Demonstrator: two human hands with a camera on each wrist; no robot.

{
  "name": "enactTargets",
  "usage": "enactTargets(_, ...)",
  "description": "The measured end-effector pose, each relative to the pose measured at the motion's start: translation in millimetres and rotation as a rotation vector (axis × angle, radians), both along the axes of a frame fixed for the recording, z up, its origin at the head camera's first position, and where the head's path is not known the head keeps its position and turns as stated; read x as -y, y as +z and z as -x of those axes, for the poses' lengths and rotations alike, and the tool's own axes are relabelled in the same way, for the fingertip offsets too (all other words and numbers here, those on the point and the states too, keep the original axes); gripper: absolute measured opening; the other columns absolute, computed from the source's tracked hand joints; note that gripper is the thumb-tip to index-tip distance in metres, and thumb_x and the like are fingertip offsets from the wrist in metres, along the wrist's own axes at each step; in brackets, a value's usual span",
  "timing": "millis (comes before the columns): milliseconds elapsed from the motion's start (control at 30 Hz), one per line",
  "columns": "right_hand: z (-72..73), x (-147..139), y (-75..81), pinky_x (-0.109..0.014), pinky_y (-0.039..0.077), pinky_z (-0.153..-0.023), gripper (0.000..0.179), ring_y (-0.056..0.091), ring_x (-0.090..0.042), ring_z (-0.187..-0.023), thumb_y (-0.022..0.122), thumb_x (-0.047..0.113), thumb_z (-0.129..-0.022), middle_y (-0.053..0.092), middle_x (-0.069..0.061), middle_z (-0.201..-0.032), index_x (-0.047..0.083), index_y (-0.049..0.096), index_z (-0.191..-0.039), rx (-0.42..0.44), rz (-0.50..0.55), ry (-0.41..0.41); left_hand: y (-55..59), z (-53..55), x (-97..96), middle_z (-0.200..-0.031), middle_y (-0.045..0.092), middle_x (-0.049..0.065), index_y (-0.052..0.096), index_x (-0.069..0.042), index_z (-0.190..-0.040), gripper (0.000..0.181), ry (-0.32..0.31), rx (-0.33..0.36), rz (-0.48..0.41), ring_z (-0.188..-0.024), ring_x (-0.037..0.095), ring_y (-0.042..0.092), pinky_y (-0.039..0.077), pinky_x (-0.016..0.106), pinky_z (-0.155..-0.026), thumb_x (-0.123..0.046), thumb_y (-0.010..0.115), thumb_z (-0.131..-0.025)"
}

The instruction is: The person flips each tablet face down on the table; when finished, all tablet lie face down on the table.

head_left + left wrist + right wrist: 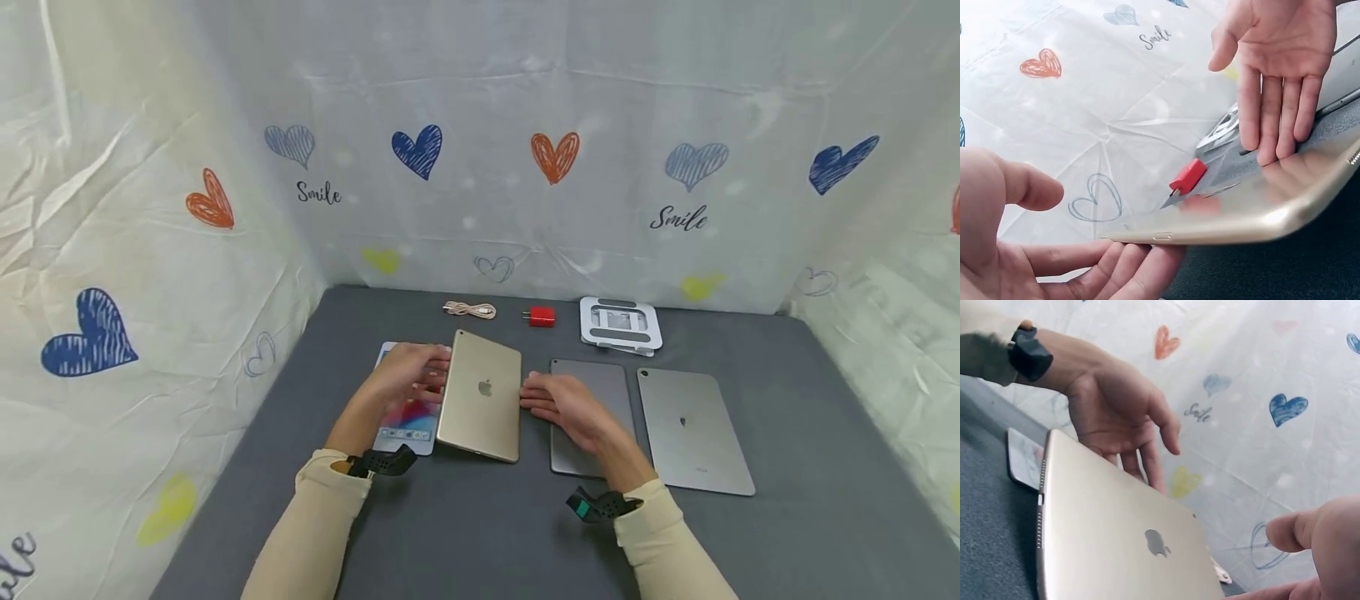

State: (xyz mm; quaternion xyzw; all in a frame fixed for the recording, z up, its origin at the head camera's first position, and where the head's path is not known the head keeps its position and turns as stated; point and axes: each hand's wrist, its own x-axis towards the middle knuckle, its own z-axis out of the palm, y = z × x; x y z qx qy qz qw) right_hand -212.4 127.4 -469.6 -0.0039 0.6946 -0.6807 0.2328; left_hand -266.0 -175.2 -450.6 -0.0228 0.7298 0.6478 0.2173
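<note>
A gold tablet [480,408] with an apple logo on its back stands tilted in the middle of the table, its left edge raised. My left hand [405,371] supports that raised edge; in the left wrist view its fingers [1141,269] lie straight under the rim, thumb held apart. At the opposite edge is my right hand [573,408], fingers extended and fingertips right by the tablet's side. Partly hidden under my left hand and the gold tablet lies a white tablet [405,435] with a lit, colourful screen. A dark grey tablet [600,387] lies face down beneath my right hand.
Right of the grey tablet, a silver tablet [701,433] lies face down. Along the back are a coiled pale cable [471,310], a red charger plug [542,317] and a folded white stand [621,325]. White sheeting with printed hearts [555,157] encloses the table's back and sides.
</note>
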Motion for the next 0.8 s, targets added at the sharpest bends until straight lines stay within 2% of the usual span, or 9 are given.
enactTargets(167, 0.6, -6.8, 5.6, -0.051, 0.047, -0.127, 0.059, 0.057, -0.043, -0.148, 0.048, 0.031, -0.118, 0.058, -0.031, -0.156, -0.014, 0.046, -0.155, -0.003, -0.053, 0.015, 5.9, -2.5, -5.7, -0.121, 0.069, 0.019, 0.071, 0.003, -0.128, 0.039, -0.022, -0.013, 0.063, -0.093, 0.026, 0.070, 0.071, 0.045, -0.083, -0.029, 0.055, -0.113)
enactTargets(267, 3.4, -9.5, 9.0, -0.051, 0.048, -0.126, 0.059, 0.057, -0.043, -0.148, 0.048, 0.031, -0.118, 0.058, -0.031, -0.156, -0.014, 0.046, -0.156, -0.008, -0.081, 0.025, 6.7, -1.4, -7.0, -0.125, 0.069, 0.021, 0.071, 0.004, -0.129, 0.040, -0.033, -0.019, 0.094, -0.093, 0.026, 0.072, 0.071, 0.044, -0.082, -0.029, 0.055, -0.113)
enactTargets(500, 7.0, -10.2, 14.5, -0.050, 0.049, -0.125, 0.057, 0.059, -0.042, -0.147, 0.049, 0.028, -0.117, 0.060, -0.030, -0.155, -0.014, 0.048, -0.155, -0.011, -0.126, 0.025, 2.7, 1.7, -8.2, -0.136, 0.069, 0.025, 0.068, 0.005, -0.137, 0.044, -0.030, -0.002, 0.108, -0.099, 0.029, 0.078, 0.071, 0.042, -0.081, -0.030, 0.057, -0.113)
enactTargets(800, 3.0, -13.4, 10.4, -0.048, 0.054, -0.121, 0.055, 0.064, -0.041, -0.142, 0.051, 0.028, -0.116, 0.063, -0.029, -0.151, -0.014, 0.054, -0.151, -0.018, -0.207, 0.019, -6.4, -3.1, -17.2, -0.141, 0.068, 0.025, 0.066, 0.006, -0.142, 0.046, -0.050, 0.050, 0.096, -0.104, 0.028, 0.078, 0.071, 0.043, -0.082, -0.028, 0.056, -0.114)
